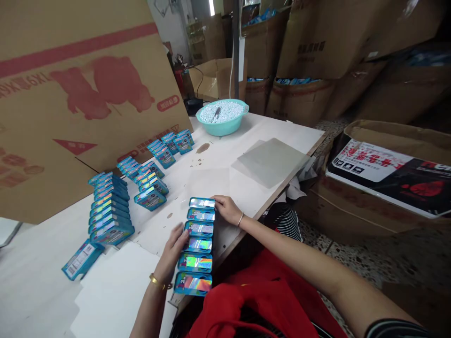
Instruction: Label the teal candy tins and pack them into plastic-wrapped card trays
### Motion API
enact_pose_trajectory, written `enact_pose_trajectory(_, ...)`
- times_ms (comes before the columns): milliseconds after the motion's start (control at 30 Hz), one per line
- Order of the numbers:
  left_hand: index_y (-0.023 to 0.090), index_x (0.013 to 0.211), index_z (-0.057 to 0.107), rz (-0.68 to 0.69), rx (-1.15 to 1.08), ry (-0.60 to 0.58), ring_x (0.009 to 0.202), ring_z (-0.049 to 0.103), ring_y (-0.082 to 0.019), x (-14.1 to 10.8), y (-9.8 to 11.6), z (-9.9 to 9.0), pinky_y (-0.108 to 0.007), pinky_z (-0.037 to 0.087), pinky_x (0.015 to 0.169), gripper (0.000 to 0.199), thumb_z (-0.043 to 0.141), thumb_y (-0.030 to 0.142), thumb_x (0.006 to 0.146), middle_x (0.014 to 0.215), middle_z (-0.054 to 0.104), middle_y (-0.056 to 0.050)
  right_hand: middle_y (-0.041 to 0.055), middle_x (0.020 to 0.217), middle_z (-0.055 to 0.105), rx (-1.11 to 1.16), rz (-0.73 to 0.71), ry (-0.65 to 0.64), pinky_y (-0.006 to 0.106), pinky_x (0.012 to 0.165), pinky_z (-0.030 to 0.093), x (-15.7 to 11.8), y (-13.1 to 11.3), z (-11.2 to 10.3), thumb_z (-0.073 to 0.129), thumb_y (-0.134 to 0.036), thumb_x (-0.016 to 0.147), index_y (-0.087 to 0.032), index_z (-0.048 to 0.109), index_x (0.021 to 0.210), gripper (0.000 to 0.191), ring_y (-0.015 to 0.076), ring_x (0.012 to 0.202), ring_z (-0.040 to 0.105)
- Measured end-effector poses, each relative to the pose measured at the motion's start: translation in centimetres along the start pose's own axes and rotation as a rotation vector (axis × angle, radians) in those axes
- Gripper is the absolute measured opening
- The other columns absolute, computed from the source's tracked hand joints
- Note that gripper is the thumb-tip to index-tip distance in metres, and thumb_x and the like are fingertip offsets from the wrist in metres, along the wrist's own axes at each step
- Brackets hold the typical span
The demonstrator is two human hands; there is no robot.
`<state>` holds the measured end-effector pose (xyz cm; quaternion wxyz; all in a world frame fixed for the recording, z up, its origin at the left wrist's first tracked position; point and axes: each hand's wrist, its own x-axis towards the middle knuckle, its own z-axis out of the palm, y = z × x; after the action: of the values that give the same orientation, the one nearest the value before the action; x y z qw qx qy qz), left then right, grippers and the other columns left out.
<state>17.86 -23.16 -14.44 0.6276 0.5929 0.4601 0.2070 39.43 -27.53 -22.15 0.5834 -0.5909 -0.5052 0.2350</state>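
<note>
A column of several blue tins (198,244) with shiny rainbow labels lies along the table's front edge, near my body. My left hand (175,244) rests against the column's left side at the middle tins, slightly blurred, its fingers together. At the far end of the column, my right hand (227,209) touches the right side of the farthest tin with its fingertips, the fingers close together. Whether either hand grips a tin cannot be made out. More blue packs (112,230) stand in rows to the left, and one pack (82,259) lies on its side.
A turquoise basin (221,126) of small white pieces sits at the table's back. Translucent sheets (271,162) lie at right, white sheets (116,291) at front left. A large carton (88,84) stands behind the packs; an open box (391,173) is beside the table.
</note>
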Motion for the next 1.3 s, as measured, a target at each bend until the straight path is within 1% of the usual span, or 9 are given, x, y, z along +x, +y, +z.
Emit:
enact_pose_trajectory(100,0.023,0.094,0.070,0.159,0.261,0.024,0.136,0.034,-0.027,0.8,0.4,-1.5,-0.036,0.031,0.108,0.026,0.068,0.040,0.074,0.137,0.052,-0.006,0.0055,0.087,0.068,-0.051,-0.053,0.001,0.029,0.080,0.047,-0.2,0.1,0.2,0.044,-0.019,0.091,-0.016,0.067,0.089,0.024,0.0162,0.084,0.062)
enact_pose_trajectory(200,0.024,0.105,0.066,0.336,0.389,0.028,0.124,0.047,-0.026,3.1,0.5,-2.8,-0.036,0.034,0.104,0.030,0.056,0.041,0.082,0.127,0.058,-0.008,0.0079,0.098,0.067,-0.200,-0.114,-0.007,0.034,0.087,0.045,-0.9,-0.3,0.1,0.042,-0.018,0.092,-0.018,0.066,0.099,0.025,0.0184,0.095,0.059)
enact_pose_trajectory(300,0.022,0.116,0.060,0.594,0.770,0.097,0.116,0.049,-0.029,6.3,0.4,-2.9,-0.041,0.034,0.097,0.039,0.058,0.036,0.079,0.123,0.057,-0.011,0.0110,0.109,0.063,-0.451,-0.128,0.013,0.038,0.090,0.042,-2.0,-1.0,-0.4,0.048,-0.013,0.086,-0.016,0.060,0.114,0.031,0.0223,0.104,0.052)
enact_pose_trajectory(367,0.021,0.116,0.058,0.695,1.045,0.051,0.111,0.049,-0.030,8.2,0.6,-2.2,-0.042,0.034,0.091,0.039,0.058,0.032,0.079,0.121,0.058,-0.013,0.0111,0.103,0.062,-0.654,-0.079,0.004,0.037,0.085,0.041,-2.5,-1.6,-0.6,0.050,-0.012,0.084,-0.015,0.062,0.107,0.026,0.0235,0.099,0.051)
enact_pose_trajectory(467,0.021,0.094,0.063,0.735,1.286,0.011,0.093,0.053,-0.026,9.9,1.3,-0.8,-0.038,0.032,0.078,0.017,0.051,0.024,0.083,0.099,0.064,-0.011,0.0090,0.086,0.062,-0.893,-0.004,-0.049,0.034,0.078,0.035,-2.3,-2.7,-0.7,0.047,-0.015,0.090,-0.016,0.063,0.084,0.018,0.0216,0.086,0.052)
enact_pose_trajectory(667,0.019,0.064,0.053,0.814,1.221,0.178,0.070,0.052,-0.019,10.1,2.6,-0.6,-0.032,0.028,0.065,0.018,0.051,0.026,0.080,0.069,0.059,-0.005,0.0060,0.083,0.062,-0.974,-0.038,0.096,0.030,0.071,0.030,-1.0,-4.8,-0.4,0.043,-0.019,0.093,-0.016,0.059,0.082,0.019,0.0181,0.078,0.053)
enact_pose_trajectory(900,0.018,0.056,0.054,0.595,0.937,-0.063,0.055,0.047,-0.012,10.2,3.2,-1.8,-0.024,0.031,0.056,0.023,0.050,0.032,0.074,0.056,0.056,0.000,0.0029,0.079,0.062,-0.815,-0.022,0.139,0.025,0.064,0.033,-1.4,-6.4,0.2,0.045,-0.015,0.088,-0.019,0.059,0.077,0.018,0.0149,0.073,0.055)
enact_pose_trajectory(1033,0.017,0.057,0.058,0.566,1.018,0.000,0.055,0.048,-0.013,10.0,3.9,-1.2,-0.026,0.029,0.056,0.028,0.048,0.034,0.078,0.056,0.058,-0.002,0.0002,0.076,0.061,-0.671,0.053,0.157,0.023,0.061,0.034,-0.8,-6.4,-0.2,0.048,-0.015,0.084,-0.019,0.058,0.074,0.016,0.0127,0.069,0.054)
enact_pose_trajectory(1300,0.017,0.054,0.053,0.856,1.316,0.149,0.068,0.053,-0.018,7.8,3.8,-0.5,-0.033,0.027,0.066,0.036,0.044,0.030,0.086,0.064,0.059,-0.008,0.0039,0.080,0.060,-0.810,-0.049,0.110,0.024,0.061,0.034,-1.7,-6.4,-0.1,0.043,-0.016,0.088,-0.018,0.058,0.077,0.019,0.0145,0.070,0.054)
